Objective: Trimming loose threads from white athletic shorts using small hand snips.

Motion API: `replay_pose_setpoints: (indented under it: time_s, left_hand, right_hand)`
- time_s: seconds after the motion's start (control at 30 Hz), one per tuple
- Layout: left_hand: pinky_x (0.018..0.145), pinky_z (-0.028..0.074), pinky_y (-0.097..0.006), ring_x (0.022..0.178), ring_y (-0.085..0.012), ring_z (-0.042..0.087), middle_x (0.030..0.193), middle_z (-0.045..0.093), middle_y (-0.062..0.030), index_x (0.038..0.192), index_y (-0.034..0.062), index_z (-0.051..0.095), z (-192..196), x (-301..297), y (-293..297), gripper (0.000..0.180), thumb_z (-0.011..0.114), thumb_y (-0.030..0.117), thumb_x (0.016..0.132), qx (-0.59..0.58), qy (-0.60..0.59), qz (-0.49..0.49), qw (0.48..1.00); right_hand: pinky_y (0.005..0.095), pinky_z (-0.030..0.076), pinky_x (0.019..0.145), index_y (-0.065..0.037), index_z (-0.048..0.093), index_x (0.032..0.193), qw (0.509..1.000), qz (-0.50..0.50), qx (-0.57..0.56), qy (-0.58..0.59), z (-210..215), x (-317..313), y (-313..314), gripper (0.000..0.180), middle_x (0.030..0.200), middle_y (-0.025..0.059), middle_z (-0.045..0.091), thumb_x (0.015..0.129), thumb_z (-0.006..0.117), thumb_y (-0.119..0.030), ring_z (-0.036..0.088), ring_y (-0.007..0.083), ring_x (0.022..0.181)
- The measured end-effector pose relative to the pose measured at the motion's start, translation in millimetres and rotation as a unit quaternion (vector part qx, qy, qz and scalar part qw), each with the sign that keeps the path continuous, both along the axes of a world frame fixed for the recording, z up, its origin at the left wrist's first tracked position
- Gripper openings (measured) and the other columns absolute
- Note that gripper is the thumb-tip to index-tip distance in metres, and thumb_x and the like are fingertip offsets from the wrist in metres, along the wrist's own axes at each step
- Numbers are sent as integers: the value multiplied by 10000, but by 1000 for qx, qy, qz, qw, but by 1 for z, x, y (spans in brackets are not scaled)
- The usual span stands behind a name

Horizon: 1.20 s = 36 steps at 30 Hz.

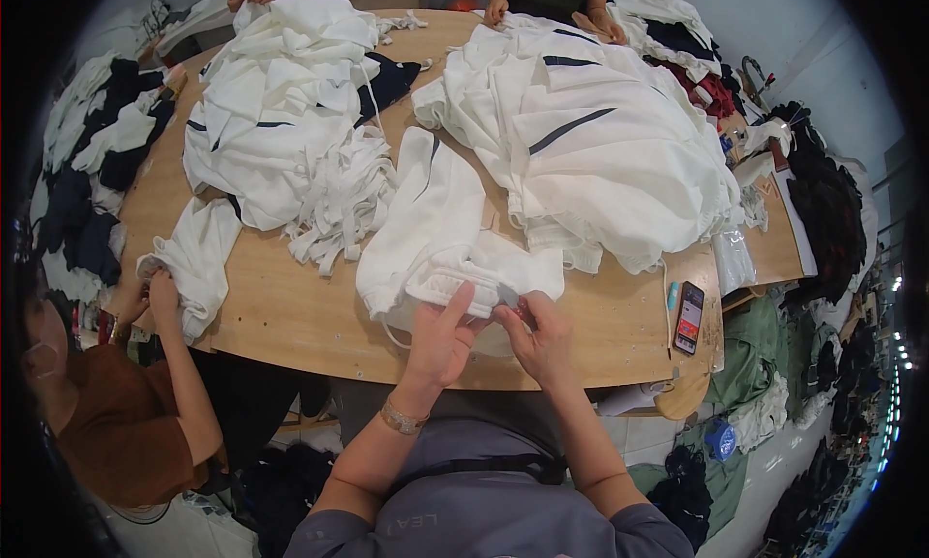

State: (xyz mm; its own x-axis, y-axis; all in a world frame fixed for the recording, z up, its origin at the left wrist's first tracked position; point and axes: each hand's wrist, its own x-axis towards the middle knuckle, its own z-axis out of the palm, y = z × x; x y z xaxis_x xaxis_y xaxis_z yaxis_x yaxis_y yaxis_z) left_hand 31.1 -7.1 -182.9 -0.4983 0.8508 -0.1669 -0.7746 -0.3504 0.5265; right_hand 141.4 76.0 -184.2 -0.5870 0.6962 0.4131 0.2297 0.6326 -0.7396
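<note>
In front of me, near the table's edge, lies a white garment (426, 195) with a dark stripe and a gathered elastic band (450, 282). My left hand (445, 340) is closed on this band, thumb on top. Close beside it, my right hand (537, 335) pinches a small grey, blade-like tool (507, 295) against the end of the band. The fingers partly cover the tool, so its exact kind does not show. A thin white cord hangs from the garment below my left hand.
White garment piles (619, 142) cover the wooden table (290, 335), with cut white strips (334, 210) at left. A phone (688, 318) and a cord lie right. A co-worker in brown (135, 413) handles white cloth; others' hands work at the far edge.
</note>
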Motion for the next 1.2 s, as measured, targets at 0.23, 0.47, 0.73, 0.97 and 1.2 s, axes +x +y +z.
replay_pose_setpoints:
  time_s: [0.23,0.47,0.73,0.97,1.2]
  left_hand:
    - [810,511,-347,972,-192,572,1083,557,-94,1194,30,424,-2,1,-1,307,476,126,908,-9,39,4,999]
    - [888,470,-384,1040,-229,544,1143,527,-131,1234,19,381,5,0,-4,350,445,76,895,50,-40,-31,997]
    - [802,487,-314,945,-201,583,1073,567,-119,1133,-9,465,-12,7,-3,255,472,59,888,28,44,0,999]
    - [806,484,-294,937,-168,572,1041,576,-80,1102,-3,495,-12,15,-1,218,481,55,893,18,68,15,997]
    - [902,457,-375,1014,-194,550,1100,551,-103,1131,-6,466,-4,7,2,237,456,46,899,43,59,26,997]
  right_hand:
    - [283,392,468,3,505,719,999,-2,34,-16,-1,-1,2,247,593,121,505,773,668,-173,491,181,497]
    - [229,299,424,-26,532,783,986,-23,-138,86,-8,7,0,216,560,4,423,790,668,-193,370,91,471]
    - [214,351,437,-60,608,991,988,60,98,101,-5,-5,-9,312,587,11,523,696,704,-28,441,92,464]
    - [175,317,438,-33,595,929,973,3,-146,176,-18,-1,-18,163,603,-38,512,776,609,21,424,32,480]
    - [158,276,455,8,555,878,961,-11,-118,248,-2,16,-32,95,641,-45,490,810,609,-29,358,-2,526]
